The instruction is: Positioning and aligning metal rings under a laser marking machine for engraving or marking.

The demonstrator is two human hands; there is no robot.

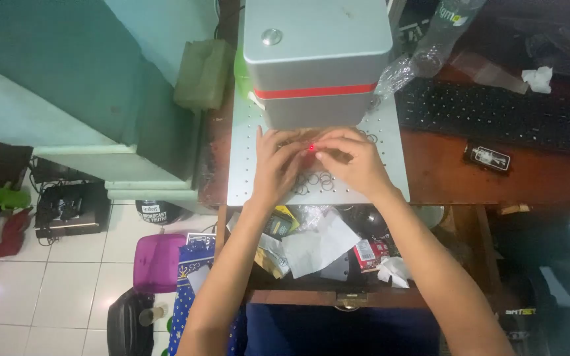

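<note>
Both forearms are reaching up from the bottom of the view toward a perforated metal plate (245, 178) that is sitting on the wooden surface (456, 178). Under it, an open drawer (338, 300) is holding crumpled papers and small packets.

On the plate, the left hand (277, 165) and the right hand (354, 161) are meeting beneath the overhanging grey machine head (316, 59) with its red band. A red light dot (312, 148) is falling right where the fingertips are coming together. The right hand's thumb and forefinger are pinching shut on something tiny at that dot (probably one of the rings, though it is too small to tell for sure), while the left hand's fingers are pressing flat alongside; I cannot tell whether they are holding anything.

Loose metal rings (315, 181) are lying scattered on the plate just toward the person from the fingertips, between the two wrists, slightly nearer the right hand. They are round, so no long axis is showing.

A black keyboard (496, 115) is resting well off to the right.
</note>
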